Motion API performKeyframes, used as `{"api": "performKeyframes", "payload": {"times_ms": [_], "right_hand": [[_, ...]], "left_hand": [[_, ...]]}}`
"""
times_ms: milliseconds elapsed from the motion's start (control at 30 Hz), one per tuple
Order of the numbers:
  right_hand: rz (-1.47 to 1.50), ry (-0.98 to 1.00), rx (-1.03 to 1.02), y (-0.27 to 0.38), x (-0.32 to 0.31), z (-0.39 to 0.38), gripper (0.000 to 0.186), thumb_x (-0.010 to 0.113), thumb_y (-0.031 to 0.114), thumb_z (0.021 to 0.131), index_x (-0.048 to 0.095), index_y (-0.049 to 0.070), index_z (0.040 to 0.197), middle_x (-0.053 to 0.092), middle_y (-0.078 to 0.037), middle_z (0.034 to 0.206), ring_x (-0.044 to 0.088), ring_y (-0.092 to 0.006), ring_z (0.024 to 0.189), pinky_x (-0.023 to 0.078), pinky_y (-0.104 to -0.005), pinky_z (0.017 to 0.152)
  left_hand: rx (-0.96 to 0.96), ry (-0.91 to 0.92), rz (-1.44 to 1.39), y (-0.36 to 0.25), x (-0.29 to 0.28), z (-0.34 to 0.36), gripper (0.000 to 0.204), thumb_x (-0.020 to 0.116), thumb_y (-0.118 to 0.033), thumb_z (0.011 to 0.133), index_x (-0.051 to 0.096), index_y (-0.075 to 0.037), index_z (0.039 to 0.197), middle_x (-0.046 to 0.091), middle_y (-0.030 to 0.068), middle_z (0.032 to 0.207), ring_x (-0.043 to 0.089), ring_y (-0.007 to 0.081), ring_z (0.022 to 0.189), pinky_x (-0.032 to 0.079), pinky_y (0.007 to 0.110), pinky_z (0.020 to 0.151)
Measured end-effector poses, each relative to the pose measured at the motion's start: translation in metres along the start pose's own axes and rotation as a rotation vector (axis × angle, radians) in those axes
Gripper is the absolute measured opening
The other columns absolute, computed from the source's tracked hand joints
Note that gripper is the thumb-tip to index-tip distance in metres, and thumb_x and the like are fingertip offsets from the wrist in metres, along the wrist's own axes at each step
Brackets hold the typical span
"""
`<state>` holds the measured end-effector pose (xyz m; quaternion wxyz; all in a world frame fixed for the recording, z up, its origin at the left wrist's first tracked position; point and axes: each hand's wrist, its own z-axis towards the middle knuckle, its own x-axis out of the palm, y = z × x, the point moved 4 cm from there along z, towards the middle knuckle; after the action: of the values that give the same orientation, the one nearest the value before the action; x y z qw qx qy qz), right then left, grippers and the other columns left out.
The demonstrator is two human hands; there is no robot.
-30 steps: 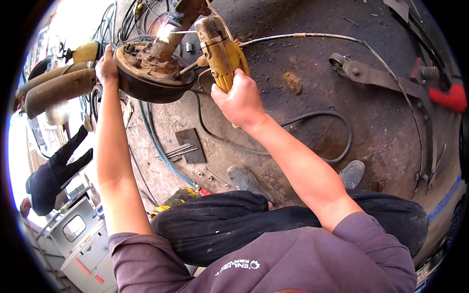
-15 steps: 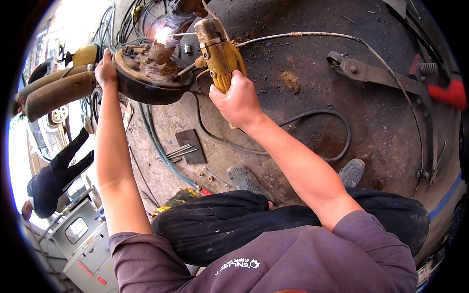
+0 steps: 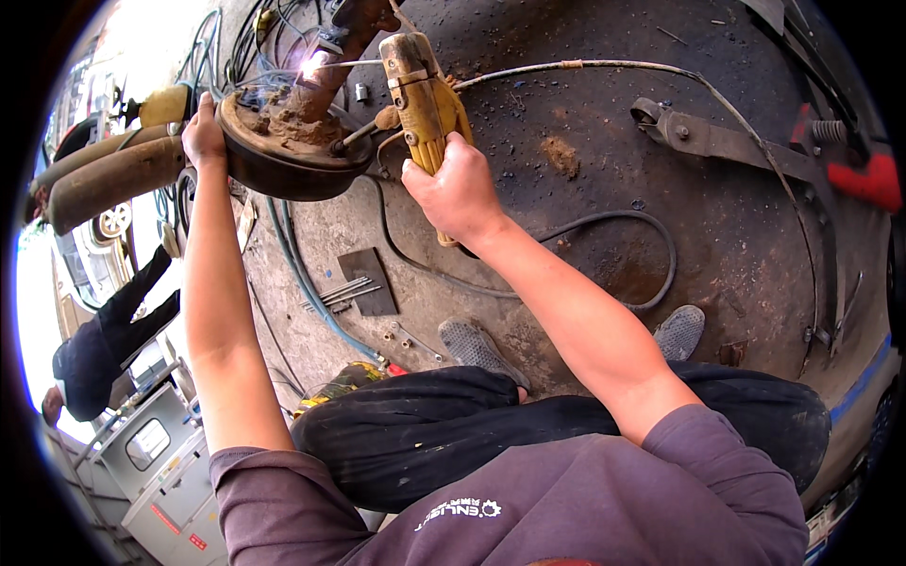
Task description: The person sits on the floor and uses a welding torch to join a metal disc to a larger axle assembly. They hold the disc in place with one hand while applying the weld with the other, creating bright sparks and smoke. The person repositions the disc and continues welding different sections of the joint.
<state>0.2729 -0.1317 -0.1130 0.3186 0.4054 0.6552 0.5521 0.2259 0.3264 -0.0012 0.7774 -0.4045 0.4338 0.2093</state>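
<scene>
My right hand point(image 3: 458, 189) is wrapped round a yellow welding electrode holder point(image 3: 425, 113). From the holder's head a thin welding rod point(image 3: 354, 63) points left, and its tip meets a bright glow on a rusty metal shaft point(image 3: 330, 80). Below the glow is a round, dark brake drum point(image 3: 283, 170) with a rusty, dirt-caked backing plate facing up. My left hand point(image 3: 205, 137) grips the drum's left rim, thumb upward; most of its fingers are hidden.
A black cable point(image 3: 566, 231) loops over the floor. Several loose rods lie on a dark plate point(image 3: 368, 283) near my shoe. Blue hoses point(image 3: 302, 274) run at left beside a rusty pipe point(image 3: 118, 184). A metal arm point(image 3: 727, 141) lies right. Another person point(image 3: 90, 368) stands far left.
The glow has shrunk and the smoke has thinned, showing more of the rusty shaft. My right hand and the electrode holder have shifted very slightly; my left hand stays on the drum.
</scene>
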Motion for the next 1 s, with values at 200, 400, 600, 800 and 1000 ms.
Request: {"api": "performKeyframes", "payload": {"times_ms": [200, 400, 600, 800, 1000], "right_hand": [[0.019, -0.024, -0.021, -0.005, 0.001, 0.000, 0.031, 0.074, 0.019, 0.084, 0.062, -0.008, 0.095, 0.070, -0.020, 0.080, 0.071, -0.0275, 0.074, 0.056, -0.0392, 0.072], [0.048, -0.006, -0.002, -0.001, 0.000, -0.001, 0.038, 0.073, 0.021, 0.083, 0.061, -0.013, 0.093, 0.069, -0.033, 0.085, 0.073, -0.0454, 0.084, 0.058, -0.0456, 0.077], [-0.019, -0.036, -0.012, -0.002, -0.001, 0.001, 0.030, 0.074, 0.019, 0.084, 0.062, -0.007, 0.093, 0.070, -0.020, 0.079, 0.071, -0.0270, 0.074, 0.056, -0.0391, 0.071], [0.015, -0.018, -0.013, -0.005, 0.000, 0.000, 0.031, 0.073, 0.020, 0.084, 0.062, -0.008, 0.092, 0.070, -0.020, 0.079, 0.070, -0.0268, 0.073, 0.056, -0.0391, 0.071], [-0.006, -0.007, 0.004, -0.003, 0.000, 0.000, 0.031, 0.073, 0.020, 0.084, 0.062, -0.008, 0.093, 0.070, -0.020, 0.080, 0.071, -0.0270, 0.074, 0.056, -0.0390, 0.072]], "left_hand": [[-0.012, 0.006, 0.014, -0.008, -0.001, -0.002, 0.062, 0.062, -0.059, 0.096, 0.080, 0.000, 0.105, 0.078, 0.0166, 0.096, 0.071, 0.0224, 0.094, 0.051, 0.034, 0.090], [-0.014, -0.012, 0.043, -0.006, -0.005, -0.004, 0.062, 0.062, -0.058, 0.097, 0.079, 0.001, 0.104, 0.078, 0.0165, 0.094, 0.070, 0.0228, 0.090, 0.050, 0.035, 0.089], [-0.024, -0.011, 0.028, -0.013, -0.002, -0.006, 0.061, 0.062, -0.057, 0.097, 0.079, 0.001, 0.102, 0.078, 0.0153, 0.092, 0.069, 0.0213, 0.088, 0.050, 0.035, 0.088], [-0.003, -0.021, -0.060, -0.004, -0.001, -0.004, 0.061, 0.062, -0.057, 0.097, 0.079, 0.001, 0.104, 0.078, 0.0160, 0.094, 0.070, 0.0211, 0.090, 0.050, 0.035, 0.089], [-0.022, -0.001, 0.051, -0.010, -0.003, -0.006, 0.061, 0.061, -0.058, 0.097, 0.079, 0.000, 0.108, 0.078, 0.0165, 0.099, 0.071, 0.0222, 0.096, 0.050, 0.034, 0.091]]}}
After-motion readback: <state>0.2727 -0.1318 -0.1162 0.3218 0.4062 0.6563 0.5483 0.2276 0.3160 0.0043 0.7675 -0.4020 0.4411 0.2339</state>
